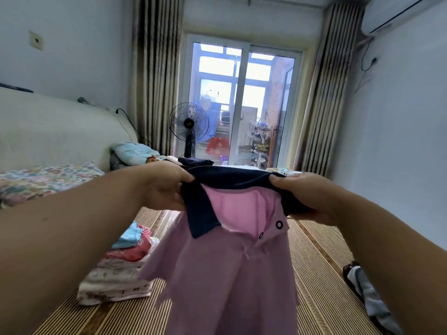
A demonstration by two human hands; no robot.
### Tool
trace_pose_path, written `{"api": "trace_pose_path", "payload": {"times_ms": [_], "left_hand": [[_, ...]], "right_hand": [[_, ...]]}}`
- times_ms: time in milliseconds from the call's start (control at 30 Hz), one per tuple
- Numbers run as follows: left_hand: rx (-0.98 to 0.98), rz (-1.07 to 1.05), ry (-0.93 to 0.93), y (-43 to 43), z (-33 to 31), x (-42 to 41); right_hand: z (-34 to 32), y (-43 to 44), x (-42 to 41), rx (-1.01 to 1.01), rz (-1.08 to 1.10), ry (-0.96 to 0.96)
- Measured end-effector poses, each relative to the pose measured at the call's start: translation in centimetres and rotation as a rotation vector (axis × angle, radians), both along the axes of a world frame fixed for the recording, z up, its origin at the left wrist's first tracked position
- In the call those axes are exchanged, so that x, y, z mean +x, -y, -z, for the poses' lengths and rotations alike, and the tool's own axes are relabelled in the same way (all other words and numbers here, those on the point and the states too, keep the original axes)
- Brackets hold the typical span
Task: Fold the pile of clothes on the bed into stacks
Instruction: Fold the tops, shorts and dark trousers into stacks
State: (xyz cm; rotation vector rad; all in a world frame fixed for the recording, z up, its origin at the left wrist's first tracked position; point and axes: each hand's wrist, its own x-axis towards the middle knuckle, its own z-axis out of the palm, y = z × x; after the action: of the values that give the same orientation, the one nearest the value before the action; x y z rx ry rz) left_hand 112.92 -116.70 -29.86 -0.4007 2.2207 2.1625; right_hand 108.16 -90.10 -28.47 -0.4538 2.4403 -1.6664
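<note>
A pink polo shirt (225, 281) with a navy collar hangs in the air above the bed's striped mat (316, 257). My left hand (164, 187) grips the collar's left end, and my right hand (304, 197) grips its right end. The shirt's placket is unbuttoned, with two dark buttons showing. A stack of folded clothes (121, 269) lies on the mat at the lower left, blue and red pieces on top. A dark folded garment (196, 162) lies at the far end of the bed. Grey and white clothes (367, 291) lie on the mat at the right.
A floral pillow (46, 180) and a light blue one (133, 152) lie by the white headboard (48, 131) on the left. A standing fan (189, 126) is beyond the bed, before the glass door (242, 105). Pale wall runs along the right.
</note>
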Motion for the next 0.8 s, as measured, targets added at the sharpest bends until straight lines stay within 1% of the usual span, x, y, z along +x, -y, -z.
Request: {"api": "trace_pose_path", "payload": {"times_ms": [67, 167, 233, 267, 333, 400, 433, 467, 533, 567, 600, 633, 667, 700, 733, 767, 800], "left_hand": [[0.269, 0.047, -0.038, -0.2, 1.0, 0.3], [0.555, 0.029, -0.059, -0.5, 3.5, 0.6], [0.731, 0.018, -0.073, -0.7, 5.4, 0.4], [0.785, 0.021, -0.075, -0.7, 6.1, 0.2], [0.785, 0.047, -0.078, -0.5, 7.1, -0.1], [0.714, 0.100, -0.081, 0.0, 7.6, -0.3], [0.685, 0.126, -0.081, 0.2, 7.7, -0.2], [0.675, 0.169, -0.093, 0.3, 7.6, 0.0], [0.635, 0.197, -0.161, 0.8, 6.8, 0.6], [0.571, 0.234, -0.197, 1.0, 6.4, 1.1], [0.466, 0.293, -0.196, 1.3, 6.0, 1.5], [0.327, 0.362, -0.159, 1.5, 5.5, 1.8], [0.142, 0.409, -0.099, 1.4, 5.0, 2.1], [-0.139, 0.394, -0.038, 0.9, 4.6, 2.3], [-0.503, 0.315, -0.010, 0.5, 4.3, 2.1], [-0.870, 0.195, -0.011, 0.2, 4.2, 1.7], [-1.160, 0.061, -0.046, 0.0, 4.1, 1.3]], "right_hand": [[0.8, -0.4, 0.2, -0.225, -0.053, 0.178], [2.3, -0.7, 0.3, -0.508, -0.057, 0.363], [3.6, -0.7, 0.1, -0.640, -0.065, 0.396], [4.1, -0.7, -0.1, -0.696, -0.066, 0.386], [4.9, -0.7, -0.3, -0.772, -0.072, 0.351], [5.4, -0.8, -0.4, -0.727, -0.129, 0.286], [5.5, -1.0, -0.4, -0.649, -0.173, 0.233], [5.4, -1.3, -0.2, -0.504, -0.215, 0.160], [5.3, -1.6, 0.3, -0.070, -0.252, -0.021], [5.3, -1.7, 0.4, 0.166, -0.236, -0.127], [5.1, -1.6, 0.4, 0.364, -0.184, -0.241], [5.0, -1.4, 0.3, 0.523, -0.116, -0.369], [5.0, -1.3, 0.1, 0.661, -0.033, -0.524], [5.1, -1.2, -0.2, 0.745, 0.056, -0.672], [5.1, -1.0, -0.3, 0.763, 0.131, -0.770], [5.0, -0.9, -0.4, 0.734, 0.188, -0.815], [4.9, -0.9, -0.3, 0.686, 0.235, -0.808]]}}
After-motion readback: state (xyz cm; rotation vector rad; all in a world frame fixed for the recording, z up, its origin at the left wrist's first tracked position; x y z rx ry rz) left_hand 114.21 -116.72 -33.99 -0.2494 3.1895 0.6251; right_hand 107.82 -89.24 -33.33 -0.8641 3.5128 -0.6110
